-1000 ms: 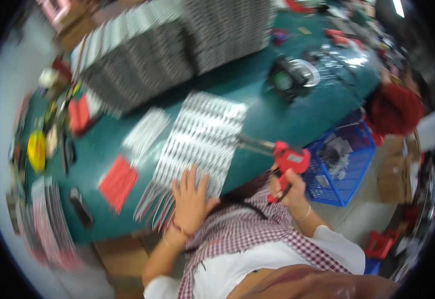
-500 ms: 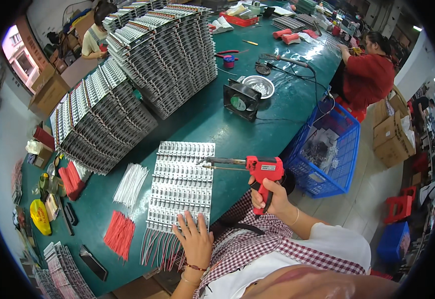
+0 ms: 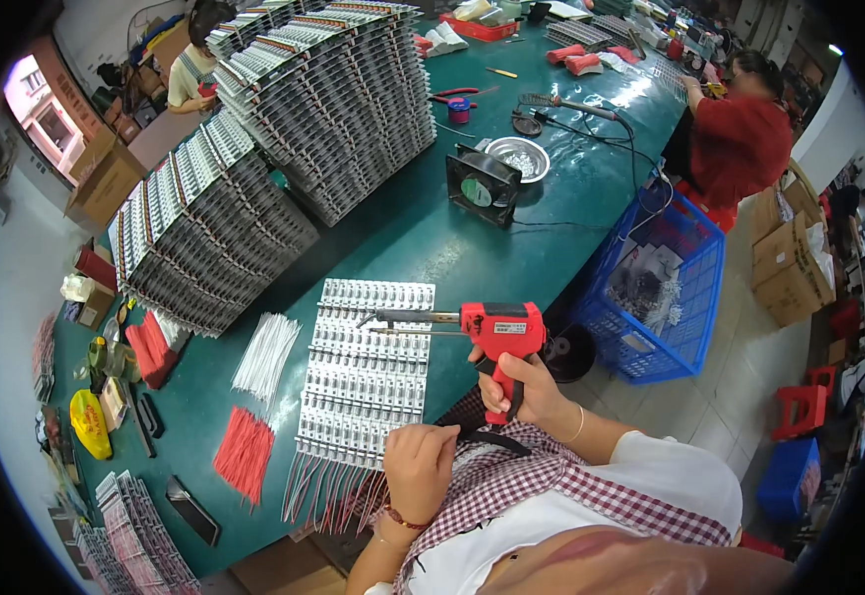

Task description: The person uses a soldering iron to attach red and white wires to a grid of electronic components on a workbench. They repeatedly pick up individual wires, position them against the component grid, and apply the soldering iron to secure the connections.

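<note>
My right hand point(image 3: 532, 395) is wrapped round the handle of a red and black soldering gun point(image 3: 504, 327). Its long metal tip points left over the upper rows of a silver panel of small modules point(image 3: 363, 372). Red and white wires point(image 3: 323, 491) trail from the panel's near edge. At its lower right corner, my left hand point(image 3: 420, 471) is closed with curled fingers. Whatever the left hand may hold is hidden. Left of the panel lie a bundle of white wires point(image 3: 266, 355) and a bundle of red wires point(image 3: 244, 456).
Tall stacks of similar panels point(image 3: 338, 119) stand at the back left. A black fan point(image 3: 480, 188) sits beside a metal bowl point(image 3: 519, 159), with a soldering iron point(image 3: 581, 107) farther back. A blue basket point(image 3: 666, 347) stands at right. People sit across the table point(image 3: 413, 248).
My left hand has gone from lying spread on the panel to curled at its lower right corner. The soldering gun has shifted left over the panel.
</note>
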Motion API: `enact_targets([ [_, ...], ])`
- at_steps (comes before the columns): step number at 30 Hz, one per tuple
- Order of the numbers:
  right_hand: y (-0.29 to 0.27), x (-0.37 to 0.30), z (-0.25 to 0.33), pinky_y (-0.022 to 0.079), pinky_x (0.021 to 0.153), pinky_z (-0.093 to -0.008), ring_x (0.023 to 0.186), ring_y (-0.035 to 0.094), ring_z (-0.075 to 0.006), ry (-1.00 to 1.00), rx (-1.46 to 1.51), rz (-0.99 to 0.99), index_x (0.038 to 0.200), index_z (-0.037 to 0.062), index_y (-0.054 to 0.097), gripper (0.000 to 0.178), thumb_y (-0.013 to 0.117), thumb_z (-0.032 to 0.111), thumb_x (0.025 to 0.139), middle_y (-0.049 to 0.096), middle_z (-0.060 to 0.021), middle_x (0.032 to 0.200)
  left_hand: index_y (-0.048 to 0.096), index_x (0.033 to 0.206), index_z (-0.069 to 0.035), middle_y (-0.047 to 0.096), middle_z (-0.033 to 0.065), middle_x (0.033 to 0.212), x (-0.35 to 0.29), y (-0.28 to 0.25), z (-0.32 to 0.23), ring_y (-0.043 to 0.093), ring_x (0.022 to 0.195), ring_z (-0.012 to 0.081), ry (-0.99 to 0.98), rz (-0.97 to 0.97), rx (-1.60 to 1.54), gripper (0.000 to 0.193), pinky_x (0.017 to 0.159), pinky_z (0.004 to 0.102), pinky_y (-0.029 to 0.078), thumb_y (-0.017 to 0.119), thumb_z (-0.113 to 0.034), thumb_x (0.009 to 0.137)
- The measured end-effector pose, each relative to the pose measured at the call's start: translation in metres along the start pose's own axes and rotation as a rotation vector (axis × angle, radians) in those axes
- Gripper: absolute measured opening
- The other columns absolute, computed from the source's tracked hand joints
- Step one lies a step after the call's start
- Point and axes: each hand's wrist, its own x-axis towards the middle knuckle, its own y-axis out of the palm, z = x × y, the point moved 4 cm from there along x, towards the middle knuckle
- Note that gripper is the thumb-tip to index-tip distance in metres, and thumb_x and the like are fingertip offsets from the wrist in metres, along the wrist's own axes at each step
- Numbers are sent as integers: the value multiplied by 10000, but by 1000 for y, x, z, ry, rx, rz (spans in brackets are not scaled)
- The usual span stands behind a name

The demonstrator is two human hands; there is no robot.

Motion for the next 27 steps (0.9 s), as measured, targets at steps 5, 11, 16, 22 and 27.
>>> enact_targets([
  [5,-14,-4,5,401,478,-263,470,489,-117,-12,-42,-83,1139,1,520,370,561,313,945,536,-65,604,601,788,-49,580,71,710,-8,1,6,543,646,263,-82,-23,19,87,638,385,406,659,6,753],
  [11,-16,-3,2,405,474,-259,464,485,-115,-15,1,-84,1129,5,524,348,556,302,951,540,-59,605,556,746,-47,575,89,691,-18,-1,18,530,642,291,-173,-33,3,76,614,401,403,615,-2,765],
  [16,-11,0,0,408,472,-261,462,485,-114,-7,23,-67,1128,3,524,335,545,291,958,540,-60,608,544,728,-48,573,93,683,-16,-1,21,531,641,297,-189,-21,-4,83,602,408,404,605,-5,766],
  [22,-15,3,4,401,463,-260,456,477,-114,-3,52,-79,1116,6,525,327,545,292,958,532,-59,604,555,713,-51,586,89,686,-22,-6,32,536,627,288,-269,79,2,88,606,413,413,616,-27,772],
  [27,-17,7,2,398,460,-259,454,475,-113,12,71,-87,1118,5,525,325,543,288,959,532,-59,607,631,809,-43,655,77,767,-23,-11,36,582,668,269,-259,6,-22,16,637,381,426,620,-32,808],
])
